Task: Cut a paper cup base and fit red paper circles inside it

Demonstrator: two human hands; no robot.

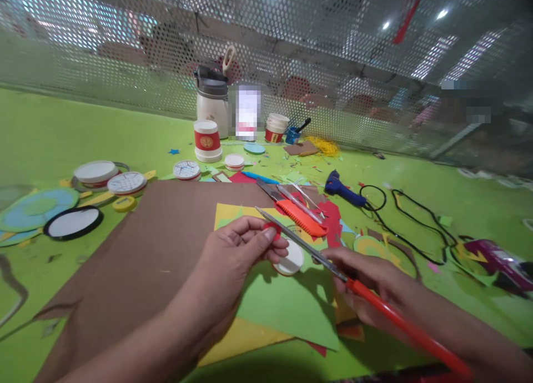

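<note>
My left hand [244, 244] pinches a small red paper piece [270, 228] above the coloured paper sheets. My right hand [370, 286] lies low on the table, fingers curled around a pair of long scissors [303, 244] with red handles [400, 319]. The metal blades point up and left and meet the red piece at the left fingertips. A white round lid [291, 259] lies just under the pinched piece. A green paper sheet [287, 305] and a yellow sheet [233, 212] lie beneath both hands.
A large brown sheet [158, 250] covers the left of the green table [50, 133]. An orange utility knife [300, 216], a blue glue gun [341, 189] with black cord, paper cups [207, 140], round lids and discs at the left, a purple tool [499, 261] right, a mesh screen behind.
</note>
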